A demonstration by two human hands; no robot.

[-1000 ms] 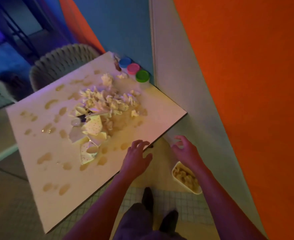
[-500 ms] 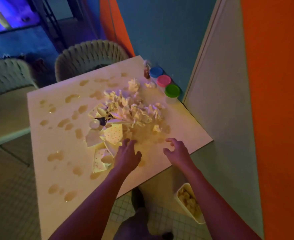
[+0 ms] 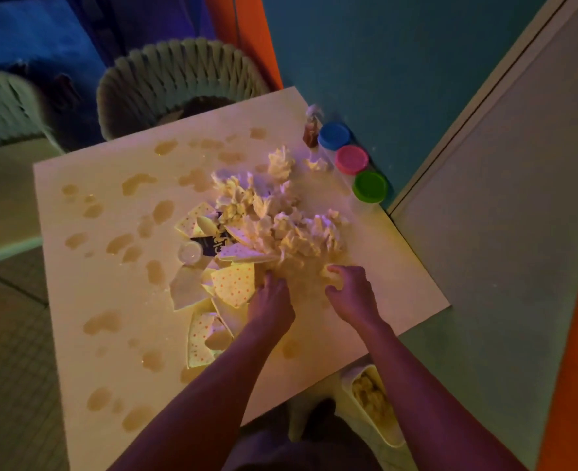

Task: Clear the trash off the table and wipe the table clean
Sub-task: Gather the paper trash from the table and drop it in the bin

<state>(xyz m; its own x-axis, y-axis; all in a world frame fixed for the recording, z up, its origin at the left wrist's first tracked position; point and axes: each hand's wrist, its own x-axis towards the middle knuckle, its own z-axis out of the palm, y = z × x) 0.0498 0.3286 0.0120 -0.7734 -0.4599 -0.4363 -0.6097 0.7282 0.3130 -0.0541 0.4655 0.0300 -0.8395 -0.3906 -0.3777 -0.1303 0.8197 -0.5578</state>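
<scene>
Right now both hands are down on the tabletop at the near fringe of the trash. The left hand has its fingers curled into the edge of the crumpled paper heap, just beside a dotted paper piece; whether it has actually closed on anything I cannot tell. The right hand is curled around a small crumpled wad, pinching it at the fingertips. The heap fills the middle of the tabletop, with torn dotted pieces spread toward the near edge and a small round clear lid on their left. Brownish spill patches dot the left half and the near-left corner. Along the far-right edge, against the wall, three tubs stand in a row with a blue lid, a pink lid and a green lid, a small brown bottle at the far end. Below the near-right corner, a white bin on the floor holds crumpled paper. Two woven chairs stand past the far edge.
</scene>
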